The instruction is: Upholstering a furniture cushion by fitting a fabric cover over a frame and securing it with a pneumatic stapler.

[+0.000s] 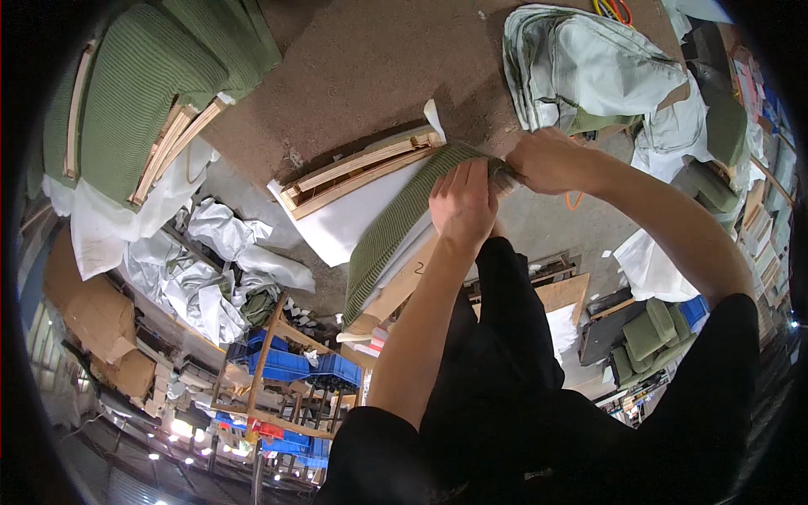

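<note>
A wooden-framed upholstered piece, partly covered in green ribbed fabric (396, 225), stands tilted in front of my legs. White lining and a light wooden frame (362, 168) show on its far side. My left hand (463, 202) is closed over the fabric near the piece's upper right corner, its fingers bent over the edge. Just right of it, my right hand (551, 162) is closed in a fist at the same corner, gripping the fabric's end. What lies inside the right fingers is mostly hidden.
Green ribbed upholstered pieces (143, 93) with wooden strips sit on the brown table (362, 59) at far left. Folded white and green fabric (589, 67) lies at far right. Crumpled white sheeting (202, 286) and blue bins (286, 364) are lower left; green cushions (652, 337) lie lower right.
</note>
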The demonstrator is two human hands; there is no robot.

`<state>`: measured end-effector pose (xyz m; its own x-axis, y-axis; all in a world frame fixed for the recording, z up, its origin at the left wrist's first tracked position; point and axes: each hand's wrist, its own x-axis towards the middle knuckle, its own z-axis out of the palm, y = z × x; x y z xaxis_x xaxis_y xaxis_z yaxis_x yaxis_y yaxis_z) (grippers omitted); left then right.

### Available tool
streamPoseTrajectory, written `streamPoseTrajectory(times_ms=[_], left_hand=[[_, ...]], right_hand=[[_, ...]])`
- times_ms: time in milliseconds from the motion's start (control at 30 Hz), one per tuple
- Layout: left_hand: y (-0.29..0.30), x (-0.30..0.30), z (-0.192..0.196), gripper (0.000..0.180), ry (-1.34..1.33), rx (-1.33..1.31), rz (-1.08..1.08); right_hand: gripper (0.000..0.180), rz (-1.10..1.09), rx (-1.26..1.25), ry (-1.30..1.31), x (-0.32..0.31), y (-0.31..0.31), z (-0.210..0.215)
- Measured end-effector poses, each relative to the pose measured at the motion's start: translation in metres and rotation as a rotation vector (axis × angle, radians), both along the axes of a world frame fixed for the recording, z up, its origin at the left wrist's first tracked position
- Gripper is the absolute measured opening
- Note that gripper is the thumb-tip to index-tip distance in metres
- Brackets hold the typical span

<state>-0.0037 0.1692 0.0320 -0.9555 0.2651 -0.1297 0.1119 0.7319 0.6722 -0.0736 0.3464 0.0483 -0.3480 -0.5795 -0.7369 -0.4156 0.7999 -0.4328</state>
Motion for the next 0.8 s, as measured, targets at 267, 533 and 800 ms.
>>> streamPoseTrajectory(times_ms=[267, 533, 800], left_hand=[[-0.022, 0.013, 0.0, 0.026, 0.153, 0.161, 0.011], [-0.025, 0.023, 0.006, 0.032, 0.12, 0.191, -0.05], [-0.026, 0.015, 0.006, 0.031, 0.096, 0.126, -0.119]], right_hand=[[0.034, -0.157, -0.16, -0.153, 0.021, -0.002, 0.023], [0.023, -0.391, -0.169, -0.119, 0.063, 0.001, 0.035], [0.01, -0.697, -0.467, -0.146, 0.085, 0.008, 0.023]])
